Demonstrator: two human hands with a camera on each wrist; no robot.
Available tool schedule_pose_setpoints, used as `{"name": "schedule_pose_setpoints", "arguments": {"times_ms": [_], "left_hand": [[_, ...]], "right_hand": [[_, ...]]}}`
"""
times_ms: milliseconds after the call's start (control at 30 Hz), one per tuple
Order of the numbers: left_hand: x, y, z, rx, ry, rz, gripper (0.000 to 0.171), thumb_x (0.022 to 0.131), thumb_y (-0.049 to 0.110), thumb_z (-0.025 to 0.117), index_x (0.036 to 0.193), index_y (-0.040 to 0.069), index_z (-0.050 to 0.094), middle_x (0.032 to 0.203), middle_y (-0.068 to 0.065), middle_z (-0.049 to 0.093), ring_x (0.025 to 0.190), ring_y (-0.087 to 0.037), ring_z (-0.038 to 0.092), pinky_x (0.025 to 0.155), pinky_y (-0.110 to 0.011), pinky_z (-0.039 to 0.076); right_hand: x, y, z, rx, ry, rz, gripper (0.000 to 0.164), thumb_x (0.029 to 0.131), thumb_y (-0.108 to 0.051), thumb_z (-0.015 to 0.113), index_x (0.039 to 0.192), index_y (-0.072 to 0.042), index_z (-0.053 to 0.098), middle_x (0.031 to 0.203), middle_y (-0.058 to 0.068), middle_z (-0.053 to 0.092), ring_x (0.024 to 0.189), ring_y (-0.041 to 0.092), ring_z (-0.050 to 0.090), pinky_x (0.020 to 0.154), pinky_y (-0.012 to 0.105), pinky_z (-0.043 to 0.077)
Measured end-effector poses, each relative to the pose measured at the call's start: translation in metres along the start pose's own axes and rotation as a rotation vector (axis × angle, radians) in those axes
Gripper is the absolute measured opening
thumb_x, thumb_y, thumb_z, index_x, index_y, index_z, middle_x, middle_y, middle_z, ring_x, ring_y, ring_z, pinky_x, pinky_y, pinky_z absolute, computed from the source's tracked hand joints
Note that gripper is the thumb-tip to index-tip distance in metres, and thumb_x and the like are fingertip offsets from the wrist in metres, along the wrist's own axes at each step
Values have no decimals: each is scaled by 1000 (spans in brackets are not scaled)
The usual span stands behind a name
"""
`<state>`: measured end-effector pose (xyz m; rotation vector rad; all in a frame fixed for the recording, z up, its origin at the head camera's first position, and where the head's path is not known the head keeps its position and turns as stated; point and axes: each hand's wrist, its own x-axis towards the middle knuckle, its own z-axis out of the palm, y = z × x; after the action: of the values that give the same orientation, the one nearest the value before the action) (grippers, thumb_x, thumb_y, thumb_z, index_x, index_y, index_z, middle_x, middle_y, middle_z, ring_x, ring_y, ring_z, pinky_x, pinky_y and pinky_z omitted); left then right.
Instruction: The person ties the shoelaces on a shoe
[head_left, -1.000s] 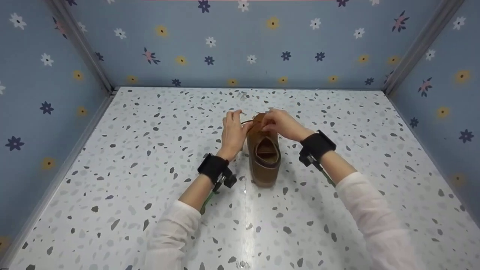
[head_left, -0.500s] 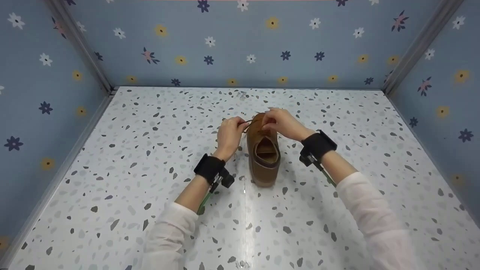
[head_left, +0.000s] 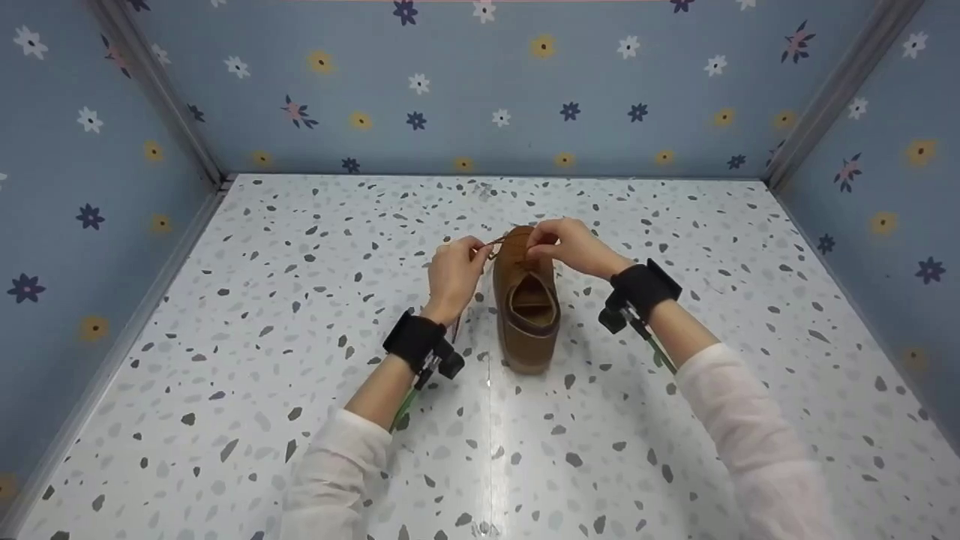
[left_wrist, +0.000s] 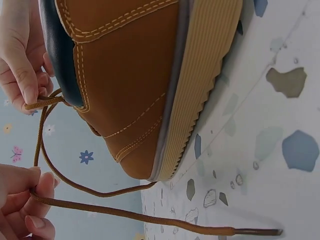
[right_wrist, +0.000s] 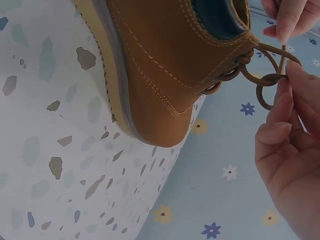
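A brown leather lace-up shoe (head_left: 529, 337) with a dark padded collar and a ridged tan sole (left_wrist: 205, 75) stands upright, toe away from me. Left of its toe, my left hand (head_left: 454, 274) pinches a brown shoelace (left_wrist: 125, 215) between thumb and fingers. The lace's tipped end hangs free beyond those fingers. Over the front of the shoe, my right hand (head_left: 574, 246) pinches the lace close to the eyelets. In the right wrist view, lace loops (right_wrist: 267, 80) cross at the right fingertips. The lace runs between both hands; parts of it are hidden behind fingers.
The shoe stands on a white speckled tabletop (head_left: 262, 337) with a seam down the middle. Blue flowered panels (head_left: 480, 82) enclose the back and both sides. Each wrist carries a black strap with a small camera (head_left: 450, 360).
My left hand has gone from spread fingers near the toe to pinching the lace, and has drawn it left and slightly nearer. My right hand has shifted a little right. The shoe stays put.
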<state>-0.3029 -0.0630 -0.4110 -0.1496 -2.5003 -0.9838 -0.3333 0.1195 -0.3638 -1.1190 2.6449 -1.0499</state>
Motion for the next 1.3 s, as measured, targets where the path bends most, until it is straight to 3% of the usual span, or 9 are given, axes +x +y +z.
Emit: {"name": "schedule_pose_setpoints", "arguments": {"times_ms": [133, 367, 400, 467, 700, 1000, 1100, 1300], "left_hand": [[-1, -2, 2, 10, -19, -25, 26, 68, 39, 43, 66, 16, 55, 44, 7, 44, 39, -12, 42, 37, -24, 28], [10, -34, 32, -9, -40, -46, 30, 68, 43, 39, 71, 18, 55, 44, 5, 45, 39, -17, 44, 35, -26, 26], [9, -31, 30, -5, -52, -59, 31, 68, 44, 37, 71, 18, 55, 45, 5, 46, 39, -17, 44, 35, -27, 27], [9, -38, 36, -40, -38, -25, 30, 69, 42, 37, 72, 18, 55, 44, 6, 45, 37, -16, 43, 33, -25, 25], [-4, -2, 0, 32, 5, -5, 20, 69, 35, 44, 67, 19, 55, 40, 9, 42, 34, -7, 38, 35, -24, 28], [-3, -4, 3, 33, -16, -6, 24, 68, 37, 44, 68, 16, 55, 42, 7, 44, 36, -13, 41, 34, -24, 27], [-6, 7, -6, 67, -12, 6, 20, 69, 34, 45, 67, 17, 55, 43, 8, 43, 36, -7, 38, 35, -23, 28], [-10, 13, -12, 111, 20, 70, 17, 69, 30, 48, 66, 16, 56, 44, 9, 42, 37, -6, 36, 34, -21, 26]], "right_hand": [[-1, 0, -2, 14, 0, 31, 14, 67, -22, 51, 75, -11, 53, 68, 0, 50, 62, 8, 42, 55, 24, 32], [0, -1, -2, 36, -2, 30, 15, 67, -22, 51, 75, -10, 53, 67, 1, 50, 61, 11, 43, 53, 25, 33], [0, -1, -2, 40, -3, 31, 15, 67, -22, 51, 75, -10, 53, 67, 2, 50, 61, 12, 44, 53, 25, 33], [0, -1, -2, 46, -7, 32, 15, 67, -22, 50, 75, -10, 53, 67, 4, 50, 60, 16, 45, 52, 25, 34], [0, 1, -2, 58, -14, 55, 16, 68, -21, 50, 77, -8, 52, 67, 4, 50, 59, 20, 45, 49, 26, 35], [3, -1, -3, 9, -23, 23, 14, 68, -23, 49, 75, -11, 52, 66, 2, 50, 57, 14, 45, 50, 25, 34], [3, -2, -4, 7, -25, 23, 13, 69, -22, 49, 74, -11, 51, 66, 3, 50, 57, 16, 45, 49, 25, 34], [5, -3, -4, 13, -17, 13, 12, 69, -20, 50, 73, -9, 51, 64, 5, 50, 56, 18, 45, 48, 25, 34]]}}
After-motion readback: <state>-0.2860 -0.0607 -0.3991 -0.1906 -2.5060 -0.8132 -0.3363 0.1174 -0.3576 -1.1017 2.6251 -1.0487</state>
